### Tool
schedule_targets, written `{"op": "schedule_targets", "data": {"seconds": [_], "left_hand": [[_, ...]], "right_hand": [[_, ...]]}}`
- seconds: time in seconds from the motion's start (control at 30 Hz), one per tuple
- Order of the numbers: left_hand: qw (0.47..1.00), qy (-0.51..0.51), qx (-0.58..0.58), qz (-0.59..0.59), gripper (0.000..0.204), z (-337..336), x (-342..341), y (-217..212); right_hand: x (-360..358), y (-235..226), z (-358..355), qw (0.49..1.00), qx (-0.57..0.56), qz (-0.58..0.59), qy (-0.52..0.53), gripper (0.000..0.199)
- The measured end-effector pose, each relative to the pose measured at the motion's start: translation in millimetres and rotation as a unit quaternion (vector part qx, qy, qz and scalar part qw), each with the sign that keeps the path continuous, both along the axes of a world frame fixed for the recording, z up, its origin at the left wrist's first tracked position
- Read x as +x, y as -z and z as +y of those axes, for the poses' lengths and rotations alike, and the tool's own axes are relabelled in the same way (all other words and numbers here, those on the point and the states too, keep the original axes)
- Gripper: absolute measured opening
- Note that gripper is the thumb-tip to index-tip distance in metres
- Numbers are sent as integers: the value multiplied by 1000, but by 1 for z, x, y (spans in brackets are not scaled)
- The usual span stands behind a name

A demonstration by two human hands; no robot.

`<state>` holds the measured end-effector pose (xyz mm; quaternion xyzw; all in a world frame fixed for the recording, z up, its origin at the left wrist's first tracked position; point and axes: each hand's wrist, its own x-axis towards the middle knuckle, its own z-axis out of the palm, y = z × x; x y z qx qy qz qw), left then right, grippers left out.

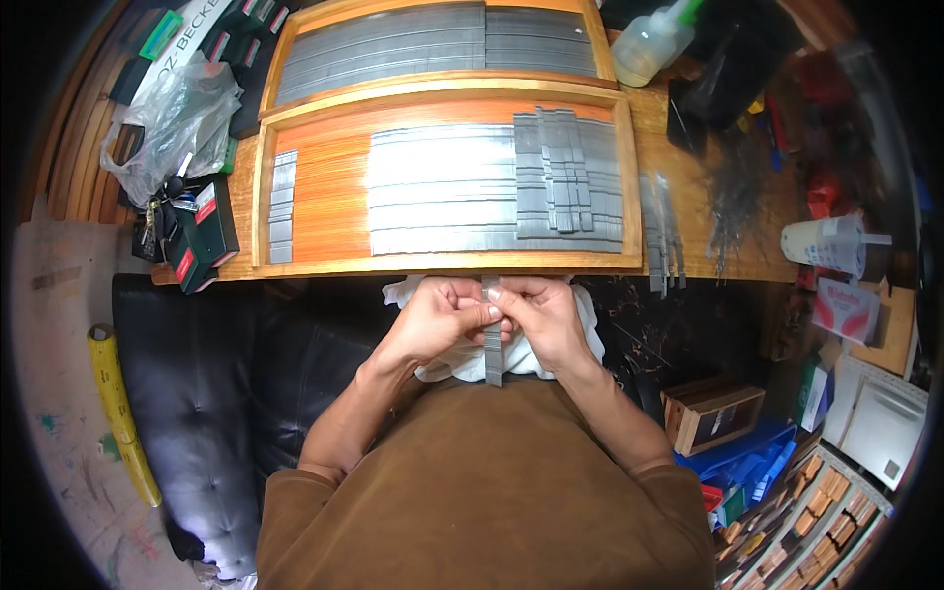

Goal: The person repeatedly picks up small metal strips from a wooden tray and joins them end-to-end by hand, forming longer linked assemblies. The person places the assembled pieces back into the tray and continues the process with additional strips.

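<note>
A narrow grey metal strip [493, 349] stands upright between my two hands, just below the near edge of a wooden tray [447, 263]. My left hand [438, 320] pinches its upper part from the left, and my right hand [541, 315] pinches it from the right. A white cloth [447, 366] lies under both hands on my lap. The tray holds rows of similar grey strips [442, 192] laid flat, with a stack of shorter ones [565, 172] at its right.
A second wooden tray [442, 44] of grey strips lies farther back. Loose strips [664, 236] rest right of the near tray. A plastic bag [172, 123], keys and black boxes [202, 231] sit left. A squeeze bottle [654, 39] and white cup [831, 244] stand right.
</note>
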<state>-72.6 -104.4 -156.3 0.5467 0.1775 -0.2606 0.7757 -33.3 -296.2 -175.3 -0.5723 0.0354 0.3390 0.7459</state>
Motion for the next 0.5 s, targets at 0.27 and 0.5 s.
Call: {"op": "schedule_targets", "data": {"seconds": [0.27,0.5], "left_hand": [[734,-19,311,-603,30,-3,4,-75],[782,-33,293,-549,32,6,28,-77]], "right_hand": [[20,-118,-7,819,-41,-569,-60,33],[44,-117,9,836,-46,-546,-36,30]]}}
